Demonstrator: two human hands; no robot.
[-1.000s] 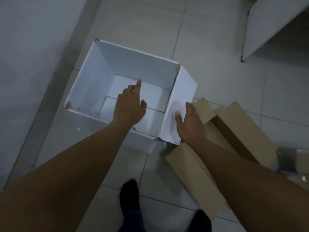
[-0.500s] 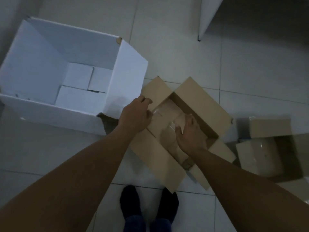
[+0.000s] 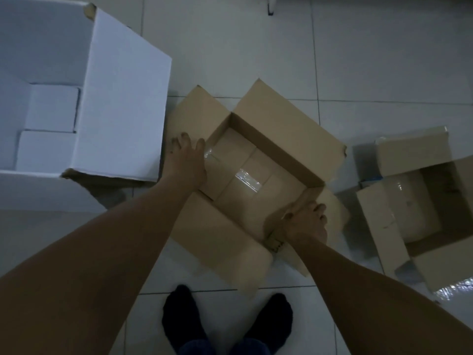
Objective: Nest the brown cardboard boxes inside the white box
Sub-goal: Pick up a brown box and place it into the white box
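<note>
An open brown cardboard box (image 3: 286, 139) sits on the tiled floor in the middle, flaps spread, tape across its bottom. My left hand (image 3: 188, 160) grips its left rim, thumb inside and fingers outside. My right hand (image 3: 305, 222) is closed on the rim at its near right corner. The big white box (image 3: 125, 98) stands open at the left, touching the brown box's left flap. A second, smaller brown box (image 3: 389, 224) lies open at the right, apart from both hands.
My two feet in dark socks (image 3: 226, 320) stand just below the brown box. A white furniture leg (image 3: 270, 7) shows at the top edge. Pale floor tiles (image 3: 384, 60) stretch beyond the boxes.
My view has swung right, away from the white box. Both hands left the white box, moved onto the middle brown box and then spread to its opposite sides.
</note>
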